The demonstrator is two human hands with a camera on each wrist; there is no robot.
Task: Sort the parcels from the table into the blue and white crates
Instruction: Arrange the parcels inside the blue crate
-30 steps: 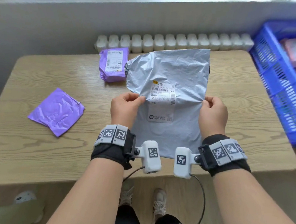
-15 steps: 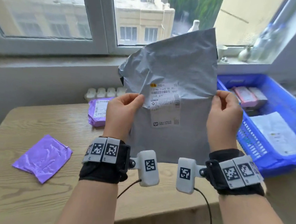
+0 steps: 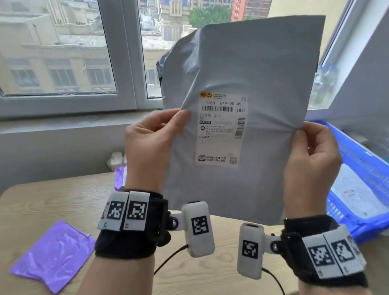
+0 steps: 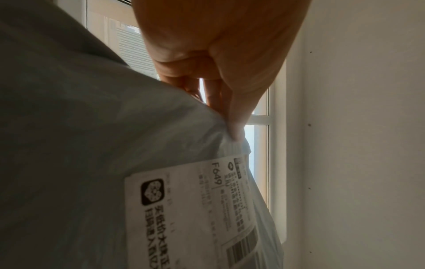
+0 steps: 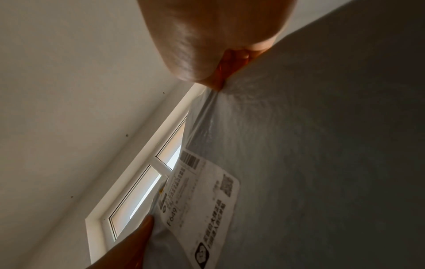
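Parcel in grey plastic (image 3: 264,65): we hold it upright in the air above the tabletop (image 3: 38,205), its printed label (image 3: 220,129) facing us. Our left hand (image 3: 149,147) pinches the parcel's left edge beside the label, thumb in front and fingers behind; the left wrist view shows the thumb tip (image 4: 236,127) pressed into the gathered plastic just above the label (image 4: 195,214). Our right hand (image 3: 312,159) pinches the parcel's right edge level with the left, and the plastic puckers at that grip. In the right wrist view the hand (image 5: 214,41) closes on the edge of the parcel (image 5: 322,145).

To the parcel's right stands the blue crate (image 3: 376,166), with flat packages lying inside it. Below and left of the parcel a flat purple parcel (image 3: 54,256) lies on the tabletop, well apart from our hands. Another purple parcel (image 3: 120,179) peeks out behind our left wrist, mostly hidden.
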